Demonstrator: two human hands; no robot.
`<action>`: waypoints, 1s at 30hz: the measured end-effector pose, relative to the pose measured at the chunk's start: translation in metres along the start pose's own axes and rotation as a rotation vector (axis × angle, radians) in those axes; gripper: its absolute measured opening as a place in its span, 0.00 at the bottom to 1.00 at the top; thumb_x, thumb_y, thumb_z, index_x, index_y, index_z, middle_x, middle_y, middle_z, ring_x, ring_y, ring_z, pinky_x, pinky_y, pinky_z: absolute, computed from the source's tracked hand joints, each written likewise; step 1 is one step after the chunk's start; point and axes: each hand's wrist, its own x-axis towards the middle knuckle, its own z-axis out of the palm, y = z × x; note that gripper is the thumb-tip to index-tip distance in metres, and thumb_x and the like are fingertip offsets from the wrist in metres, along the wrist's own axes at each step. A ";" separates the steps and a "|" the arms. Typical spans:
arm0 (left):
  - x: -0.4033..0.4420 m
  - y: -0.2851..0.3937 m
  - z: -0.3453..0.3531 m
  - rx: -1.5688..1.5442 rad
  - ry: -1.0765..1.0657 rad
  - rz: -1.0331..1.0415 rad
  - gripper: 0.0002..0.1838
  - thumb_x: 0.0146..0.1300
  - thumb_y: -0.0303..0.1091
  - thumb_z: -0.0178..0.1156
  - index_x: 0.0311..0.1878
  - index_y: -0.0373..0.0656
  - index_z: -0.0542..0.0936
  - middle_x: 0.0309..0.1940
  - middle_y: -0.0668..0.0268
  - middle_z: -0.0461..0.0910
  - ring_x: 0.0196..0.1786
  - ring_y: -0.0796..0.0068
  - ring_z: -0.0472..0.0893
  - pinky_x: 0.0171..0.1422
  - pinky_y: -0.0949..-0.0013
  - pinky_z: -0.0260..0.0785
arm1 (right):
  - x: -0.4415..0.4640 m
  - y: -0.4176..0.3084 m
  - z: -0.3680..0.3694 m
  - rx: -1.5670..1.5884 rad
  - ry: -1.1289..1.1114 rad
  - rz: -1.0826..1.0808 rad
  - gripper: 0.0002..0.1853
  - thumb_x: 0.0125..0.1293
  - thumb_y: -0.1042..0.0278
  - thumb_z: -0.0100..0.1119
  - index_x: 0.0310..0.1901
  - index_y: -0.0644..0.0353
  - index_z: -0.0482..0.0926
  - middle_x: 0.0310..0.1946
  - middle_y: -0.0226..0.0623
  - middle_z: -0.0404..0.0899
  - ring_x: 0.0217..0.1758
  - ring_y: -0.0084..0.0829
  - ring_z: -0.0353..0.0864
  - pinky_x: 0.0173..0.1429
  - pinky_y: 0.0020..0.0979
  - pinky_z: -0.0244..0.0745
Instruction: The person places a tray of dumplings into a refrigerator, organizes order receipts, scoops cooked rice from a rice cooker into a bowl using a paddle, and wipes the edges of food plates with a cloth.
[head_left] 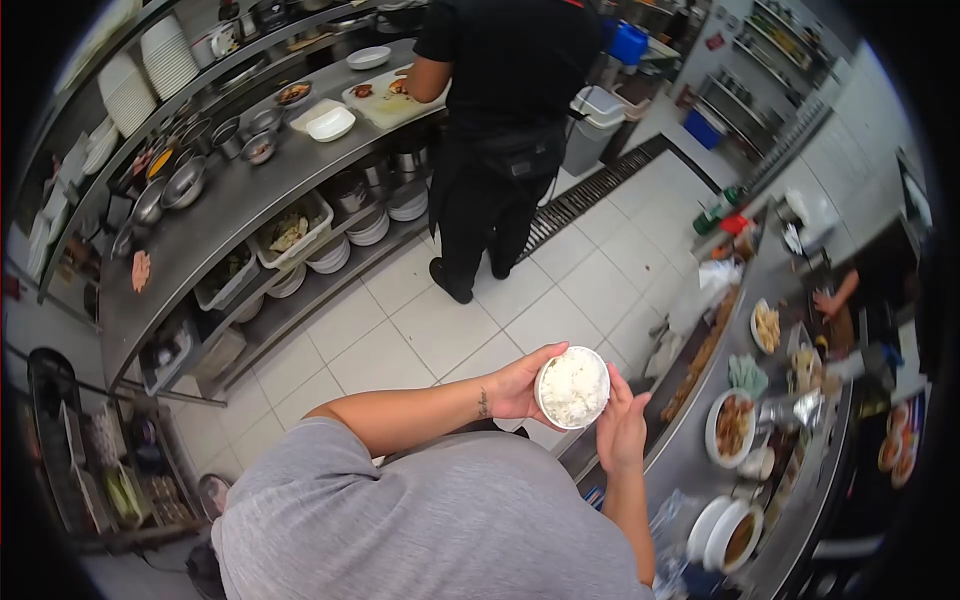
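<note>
A small white bowl of rice (573,388) is held in front of my chest, its open top facing up. My left hand (527,386) grips it from the left, with the thumb along the rim and the other fingers hidden behind or under it. On the opposite side, my right hand (622,428) cups the bowl's wall, fingers against it and partly out of sight. White rice fills the bowl to about the rim.
A person in black (510,110) stands at the long steel counter (300,170), by a cutting board (385,105) with food. On the right counter are a bowl of food (731,428) and a bowl of soup (740,537). Another person's hand (828,303) shows beyond.
</note>
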 end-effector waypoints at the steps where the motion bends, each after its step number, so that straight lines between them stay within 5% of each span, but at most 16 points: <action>1: 0.018 0.012 -0.003 -0.005 0.011 0.029 0.36 0.65 0.68 0.42 0.65 0.52 0.68 0.61 0.60 0.72 0.59 0.58 0.76 0.57 0.44 0.72 | 0.032 -0.011 -0.007 -0.005 -0.104 -0.019 0.45 0.67 0.29 0.31 0.68 0.67 0.57 0.68 0.48 0.59 0.72 0.39 0.58 0.74 0.40 0.50; 6: 0.135 0.094 -0.034 0.027 -0.005 -0.039 0.35 0.64 0.68 0.42 0.64 0.53 0.69 0.59 0.60 0.74 0.59 0.59 0.76 0.57 0.45 0.72 | 0.161 -0.063 -0.056 -0.289 -0.191 -0.306 0.42 0.69 0.32 0.33 0.65 0.69 0.63 0.65 0.48 0.66 0.71 0.39 0.59 0.73 0.39 0.51; 10: 0.258 0.162 -0.026 0.076 -0.036 -0.121 0.35 0.64 0.69 0.43 0.64 0.53 0.69 0.60 0.60 0.74 0.60 0.57 0.75 0.56 0.43 0.71 | 0.207 -0.120 -0.132 -0.256 0.244 -0.425 0.28 0.72 0.50 0.48 0.60 0.68 0.70 0.56 0.48 0.74 0.63 0.38 0.70 0.71 0.40 0.56; 12: 0.322 0.190 -0.024 0.113 -0.062 -0.206 0.35 0.63 0.68 0.44 0.65 0.54 0.69 0.60 0.61 0.73 0.61 0.56 0.75 0.57 0.41 0.70 | 0.212 -0.143 -0.175 -0.143 0.449 -0.481 0.14 0.69 0.69 0.55 0.51 0.69 0.75 0.43 0.43 0.80 0.49 0.34 0.80 0.57 0.34 0.72; 15: 0.421 0.221 -0.004 0.161 -0.027 -0.323 0.36 0.63 0.67 0.43 0.66 0.53 0.68 0.62 0.60 0.72 0.61 0.54 0.74 0.59 0.42 0.69 | 0.204 -0.167 -0.233 -0.059 0.823 -0.496 0.10 0.66 0.75 0.57 0.45 0.69 0.76 0.36 0.41 0.81 0.40 0.31 0.81 0.49 0.31 0.75; 24: 0.723 0.247 0.029 0.277 -0.073 -0.344 0.36 0.63 0.62 0.46 0.68 0.47 0.64 0.65 0.58 0.67 0.66 0.55 0.69 0.65 0.42 0.63 | 0.219 -0.140 -0.437 -0.244 1.453 -0.244 0.08 0.57 0.75 0.65 0.39 0.63 0.82 0.29 0.30 0.82 0.34 0.21 0.80 0.40 0.24 0.75; 28: 0.861 0.252 0.035 0.386 -0.061 -0.360 0.35 0.65 0.60 0.44 0.69 0.47 0.63 0.66 0.57 0.66 0.67 0.49 0.67 0.64 0.42 0.65 | 0.267 -0.152 -0.488 -0.160 1.349 -0.214 0.10 0.59 0.78 0.53 0.41 0.65 0.81 0.27 0.36 0.82 0.30 0.27 0.81 0.37 0.28 0.75; 30: 0.931 0.251 0.037 0.493 0.009 -0.319 0.35 0.64 0.57 0.45 0.70 0.47 0.62 0.67 0.55 0.65 0.67 0.45 0.66 0.64 0.44 0.67 | 0.274 -0.152 -0.493 -0.527 1.410 0.032 0.11 0.57 0.73 0.56 0.42 0.61 0.81 0.29 0.42 0.82 0.34 0.40 0.81 0.43 0.38 0.74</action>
